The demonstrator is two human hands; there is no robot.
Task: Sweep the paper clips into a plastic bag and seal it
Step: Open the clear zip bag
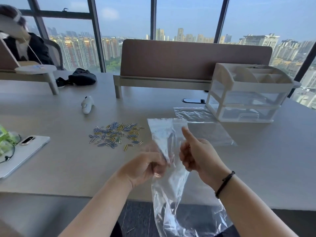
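Both hands gripped the clear plastic bag (171,170) above the table (68,165) edge: the left hand (145,166) pinched it with fingers closed, the right hand (196,154) clutched it, thumb raised. Paper clips (115,134) lay heaped on the table, left of the bag and apart from it.

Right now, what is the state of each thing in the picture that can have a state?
Plastic bag: held up by both hands, hanging past the table edge, no clips visible inside, not sealed.
Left hand: gripping the bag.
Right hand: gripping the bag, thumb raised.
Paper clips: loose pile on the table, unswept.
Spare bags: lying flat on the table.
Phone: face down.
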